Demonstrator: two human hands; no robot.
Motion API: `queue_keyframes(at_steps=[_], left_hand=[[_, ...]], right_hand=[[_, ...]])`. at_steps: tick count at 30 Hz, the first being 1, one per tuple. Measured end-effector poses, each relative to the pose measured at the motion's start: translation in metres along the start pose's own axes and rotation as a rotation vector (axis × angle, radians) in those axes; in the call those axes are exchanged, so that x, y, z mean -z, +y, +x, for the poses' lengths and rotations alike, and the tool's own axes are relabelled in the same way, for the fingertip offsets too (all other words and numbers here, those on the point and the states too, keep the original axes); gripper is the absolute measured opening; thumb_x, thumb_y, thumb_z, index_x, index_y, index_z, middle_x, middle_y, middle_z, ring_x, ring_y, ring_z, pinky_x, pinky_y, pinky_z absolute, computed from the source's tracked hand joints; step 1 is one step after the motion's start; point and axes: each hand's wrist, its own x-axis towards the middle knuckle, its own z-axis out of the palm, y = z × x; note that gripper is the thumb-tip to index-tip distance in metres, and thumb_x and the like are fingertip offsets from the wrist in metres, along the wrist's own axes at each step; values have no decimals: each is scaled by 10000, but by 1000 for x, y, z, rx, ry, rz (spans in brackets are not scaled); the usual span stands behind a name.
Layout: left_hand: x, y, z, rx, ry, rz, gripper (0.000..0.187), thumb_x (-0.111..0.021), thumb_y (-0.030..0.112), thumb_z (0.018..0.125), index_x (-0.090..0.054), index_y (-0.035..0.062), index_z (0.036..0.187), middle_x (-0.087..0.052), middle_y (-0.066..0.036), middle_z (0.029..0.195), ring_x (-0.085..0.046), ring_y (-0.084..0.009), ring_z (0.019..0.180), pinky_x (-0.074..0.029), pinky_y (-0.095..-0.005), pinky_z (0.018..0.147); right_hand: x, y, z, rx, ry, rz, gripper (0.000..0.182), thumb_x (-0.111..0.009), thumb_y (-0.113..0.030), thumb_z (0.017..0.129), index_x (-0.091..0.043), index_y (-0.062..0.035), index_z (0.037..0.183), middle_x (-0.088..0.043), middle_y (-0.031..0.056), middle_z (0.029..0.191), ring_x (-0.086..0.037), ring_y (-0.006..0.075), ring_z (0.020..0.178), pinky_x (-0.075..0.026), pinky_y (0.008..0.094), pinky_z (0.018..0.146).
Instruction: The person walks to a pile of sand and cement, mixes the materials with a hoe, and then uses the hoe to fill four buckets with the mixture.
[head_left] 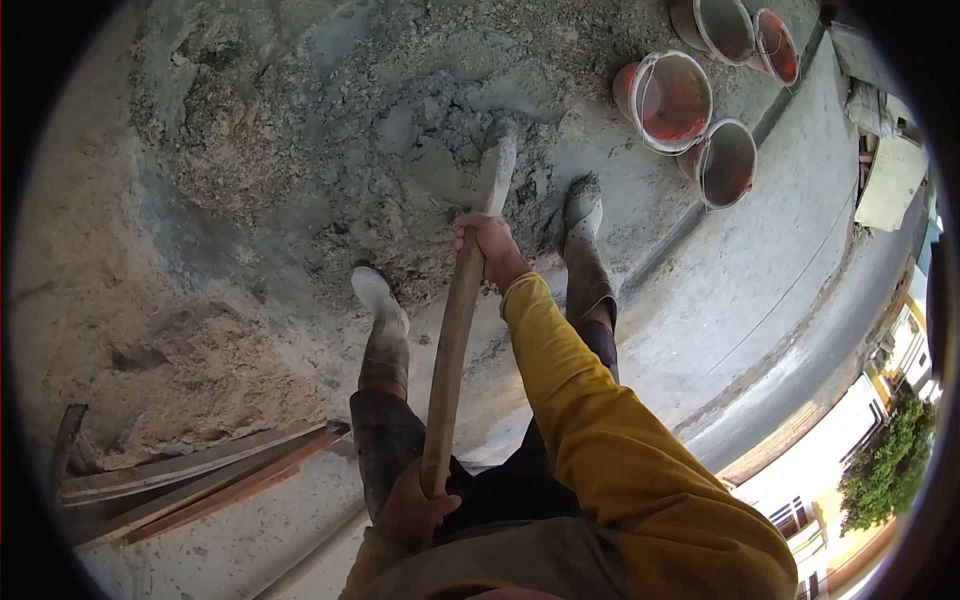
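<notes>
A long-handled tool with a wooden handle [452,350] slants up from my waist to a pile of wet grey mortar [400,150]. Its upper end [498,160] is coated in grey and rests in the mix; whatever blade it has is buried. My right hand [487,242] is wrapped round the handle near that coated end. Lower down, close to my body, my left hand [415,507] grips the handle's other end. My boots [380,310] stand apart on either side of the handle, at the edge of the mortar.
Several buckets [672,100] stand at the upper right, some reddish inside. Dry sandy material [190,380] lies at the left above long wooden boards [220,480]. A concrete strip [740,290] runs along the right, with a green bush [890,460] and buildings beyond.
</notes>
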Motion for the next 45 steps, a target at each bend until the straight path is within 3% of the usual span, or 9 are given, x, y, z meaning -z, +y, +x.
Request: queue_keyframes(at_steps=[3, 9, 16, 23, 27, 31, 34, 40, 45], left_hand=[[52, 27, -33, -45, -167, -43, 640, -674, 133, 795, -368, -3, 1340, -559, -82, 831, -535, -133, 519, -488, -287, 507], [64, 153, -104, -540, -641, -191, 892, -542, 324, 924, 60, -40, 1473, -554, -168, 1055, -553, -204, 950, -442, -315, 830], [-61, 234, -114, -852, -995, -102, 974, -518, 447, 942, 107, -115, 1434, -365, -303, 1351, -427, -327, 1232, -298, -388, 1061], [-117, 272, -152, -913, -1196, -74, 1019, -534, 549, 896, 18, -117, 1433, -566, -299, 924, -604, -314, 776, -492, -361, 710], [-91, 284, -152, -880, -1228, 161, 943, -485, 549, 923, -37, -89, 1454, -519, -325, 1139, -582, -353, 988, -468, -366, 847], [-43, 244, -73, -609, -997, 221, 1031, -646, 259, 852, 139, 5, 1470, -559, -219, 1139, -577, -258, 990, -447, -365, 878], [-12, 219, 24, -265, -441, 836, 893, -600, 184, 754, -112, 12, 1482, -634, -187, 869, -645, -272, 793, -495, -360, 738], [23, 102, 296, -354, 63, 1003, 593, -566, 96, 773, -398, 62, 1340, -594, -225, 1118, -577, -371, 1066, -456, -426, 888], [31, 58, 294, -418, 246, 930, 527, -569, 95, 785, -459, 83, 1301, -606, -190, 1120, -582, -371, 1055, -461, -434, 873]], right_hand=[[-27, -18, -12, 2, 4, 68, 107, -567, -90, 831, -513, -41, 753, -526, 78, 626, -543, 226, 541, -507, 397, 528], [-46, -91, -63, -71, 7, 128, 80, -516, -95, 833, -488, -64, 765, -521, 76, 617, -532, 234, 535, -518, 383, 555], [20, -166, -134, -278, -249, 461, 122, -506, -124, 831, -469, -62, 732, -520, 41, 653, -539, 150, 565, -527, 285, 579], [73, -270, -221, -118, -232, 488, 117, -532, -110, 803, -474, -43, 726, -531, 42, 685, -541, 141, 598, -509, 265, 586], [89, -321, -253, 117, -57, 392, 31, -492, -80, 821, -471, -57, 821, -524, 54, 672, -539, 172, 567, -522, 316, 556], [110, -330, -217, 413, 116, 120, 107, -477, -109, 833, -484, -54, 741, -537, 67, 646, -543, 204, 550, -530, 330, 564], [116, -303, -152, 418, 242, 82, 82, -477, -100, 839, -499, -47, 781, -523, 95, 635, -531, 239, 592, -518, 379, 637], [141, -238, -36, 368, 273, 183, 267, -548, 33, 773, -422, -15, 1004, -539, 117, 748, -570, 257, 649, -503, 402, 625], [112, -199, -95, 493, 270, 74, 70, -550, -31, 780, -566, -17, 847, -597, 114, 810, -560, 260, 783, -465, 377, 807]])
